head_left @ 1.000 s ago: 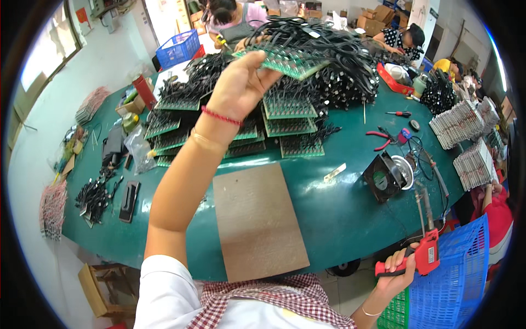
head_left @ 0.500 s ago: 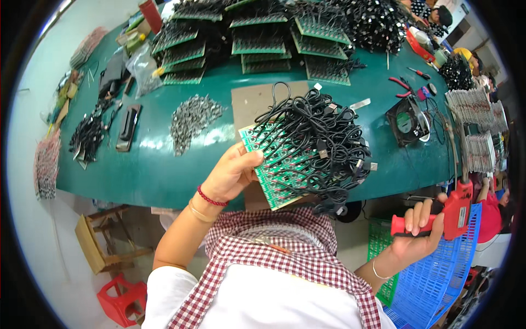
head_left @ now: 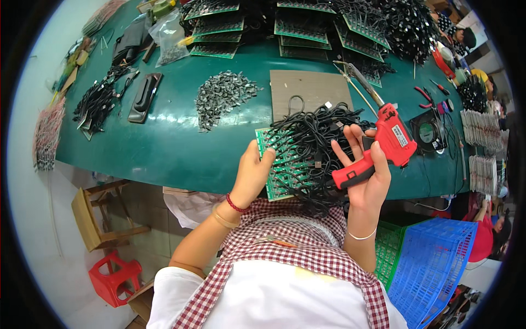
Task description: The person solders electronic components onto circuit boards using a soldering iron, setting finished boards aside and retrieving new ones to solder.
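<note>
Ideally, with the left hand (head_left: 253, 174) clamped on the edge of the green board (head_left: 279, 164) under its black wires (head_left: 315, 148), the right hand (head_left: 366, 175), gripping the red gun (head_left: 383, 143) with fingers spread, needed wires parted before aiming.

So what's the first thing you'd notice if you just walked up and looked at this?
Probably the bright red glue gun in the right hand, held just above the near edge of the green table. Beside it, the left hand grips a green circuit board buried under a tangle of black wires. Down at the right stands a blue plastic basket.
</note>
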The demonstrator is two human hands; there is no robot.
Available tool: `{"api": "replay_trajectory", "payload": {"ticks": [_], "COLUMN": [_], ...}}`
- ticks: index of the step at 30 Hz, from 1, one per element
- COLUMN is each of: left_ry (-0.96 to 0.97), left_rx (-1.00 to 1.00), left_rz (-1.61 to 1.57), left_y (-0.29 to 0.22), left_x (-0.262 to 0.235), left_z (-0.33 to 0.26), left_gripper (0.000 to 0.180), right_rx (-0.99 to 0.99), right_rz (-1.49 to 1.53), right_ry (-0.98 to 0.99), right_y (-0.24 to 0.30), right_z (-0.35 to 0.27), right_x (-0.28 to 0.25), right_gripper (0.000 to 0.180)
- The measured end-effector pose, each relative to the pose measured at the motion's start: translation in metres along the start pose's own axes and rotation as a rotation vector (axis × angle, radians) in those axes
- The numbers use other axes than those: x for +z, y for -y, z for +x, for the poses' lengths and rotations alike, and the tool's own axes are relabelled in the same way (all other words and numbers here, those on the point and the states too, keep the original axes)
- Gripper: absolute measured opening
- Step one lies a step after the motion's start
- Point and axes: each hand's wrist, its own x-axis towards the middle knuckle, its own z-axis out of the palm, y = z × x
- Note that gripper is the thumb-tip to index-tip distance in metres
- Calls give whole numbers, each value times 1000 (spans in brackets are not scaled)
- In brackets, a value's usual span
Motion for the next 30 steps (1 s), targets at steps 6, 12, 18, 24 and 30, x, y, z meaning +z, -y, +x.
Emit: {"api": "replay_trajectory", "payload": {"ticks": [6, 12, 18, 24, 30], "left_ry": [88, 232, 32, 180, 51], "left_rx": [-33, -208, 700, 654, 567], "left_rz": [13, 597, 1100, 1392, 1002], "left_y": [-6, -71, -55, -48, -60], "left_x": [-11, -47, -49, -39, -57], "left_z": [-16, 27, 137, 156, 145], "left_gripper": [27, 24, 10, 9, 9], "right_rx": [123, 137, 96, 85, 92], "right_rz": [93, 130, 114, 138, 117], "right_ry": [213, 194, 190, 204, 177], "right_y": [-4, -5, -7, -9, -5], "right_z": [37, 42, 38, 36, 38], "right_x": [-17, -26, -26, -29, -27], "right_gripper": [24, 25, 24, 23, 23]}}
